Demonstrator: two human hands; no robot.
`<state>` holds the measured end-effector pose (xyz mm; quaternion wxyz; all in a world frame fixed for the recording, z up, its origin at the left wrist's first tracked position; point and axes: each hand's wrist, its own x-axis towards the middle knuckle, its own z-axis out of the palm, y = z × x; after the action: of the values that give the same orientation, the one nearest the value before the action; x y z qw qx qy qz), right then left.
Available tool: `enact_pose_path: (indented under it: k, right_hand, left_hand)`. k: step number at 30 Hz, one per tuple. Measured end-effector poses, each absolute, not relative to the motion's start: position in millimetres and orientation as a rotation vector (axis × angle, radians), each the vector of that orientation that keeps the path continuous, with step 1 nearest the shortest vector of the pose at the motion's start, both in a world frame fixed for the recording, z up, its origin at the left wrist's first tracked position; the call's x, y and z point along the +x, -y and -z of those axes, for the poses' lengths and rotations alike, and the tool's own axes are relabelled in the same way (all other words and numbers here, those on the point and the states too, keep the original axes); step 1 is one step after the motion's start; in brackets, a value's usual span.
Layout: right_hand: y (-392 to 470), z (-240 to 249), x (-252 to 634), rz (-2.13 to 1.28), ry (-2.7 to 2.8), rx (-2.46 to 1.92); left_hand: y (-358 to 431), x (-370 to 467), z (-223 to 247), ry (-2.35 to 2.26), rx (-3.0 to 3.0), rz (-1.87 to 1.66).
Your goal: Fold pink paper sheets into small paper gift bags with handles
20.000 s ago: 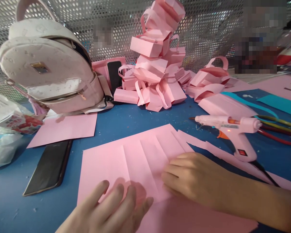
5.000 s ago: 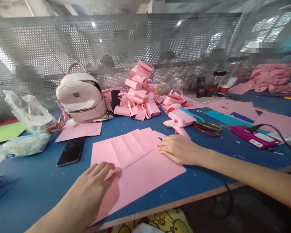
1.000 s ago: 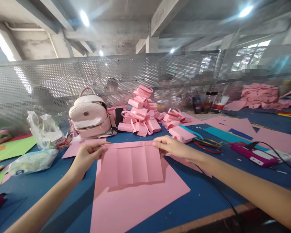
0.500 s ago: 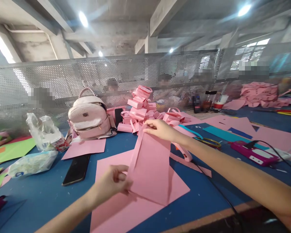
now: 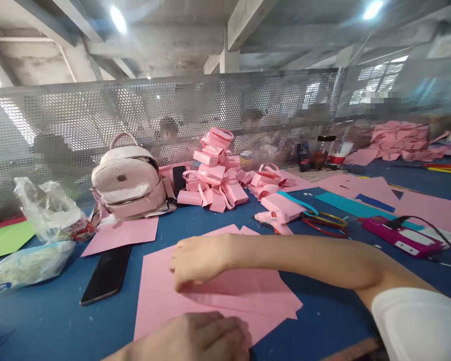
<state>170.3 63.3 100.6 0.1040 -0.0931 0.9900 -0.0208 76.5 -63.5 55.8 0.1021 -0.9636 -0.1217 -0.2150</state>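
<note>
A folded pink paper sheet (image 5: 248, 283) lies on a larger pink sheet (image 5: 154, 281) on the blue table. My right hand (image 5: 199, 258) rests on the pink paper from above, its fingers curled down and closed. Its fingertips are turned away, so whatever may be in them is hidden. Closer to me, at the bottom of the view, my left hand (image 5: 199, 336) lies flat over the near part of the paper, fingers stretched out side by side and slightly blurred. Beyond my right forearm sits a pink glue gun (image 5: 274, 218).
Behind the paper stand a heap of folded pink paper pieces (image 5: 218, 173) and a pale pink backpack (image 5: 130, 178). A black phone (image 5: 107, 273) and plastic bags (image 5: 47, 208) lie left. On the right are a magenta power strip (image 5: 402, 235) and scissors (image 5: 325, 220). Perforated metal panels (image 5: 210, 100) close the back.
The lifted pink sheet has come down flat onto the larger one. My right hand moved down and left from its top edge; my left hand moved toward me and flattened. The view shifted slightly.
</note>
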Motion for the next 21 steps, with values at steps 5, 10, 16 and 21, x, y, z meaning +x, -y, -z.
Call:
enact_pose_path:
  k: [5, 10, 16, 21]
  right_hand:
    - [-61, -107, 173, -0.086, -3.128, -0.285]
    - [-49, -125, 213, -0.212, -3.217, 0.084]
    - [-30, -124, 276, -0.046, -3.224, 0.281]
    - [-33, -92, 317, 0.184, -3.175, 0.342]
  left_hand:
    - [51, 57, -34, 0.537, -2.506, 0.634]
    - [46, 59, -20, 0.577, -2.508, 0.451]
    - [42, 54, -22, 0.559, -2.472, 0.401]
    - [55, 25, -20, 0.689, -2.436, 0.146]
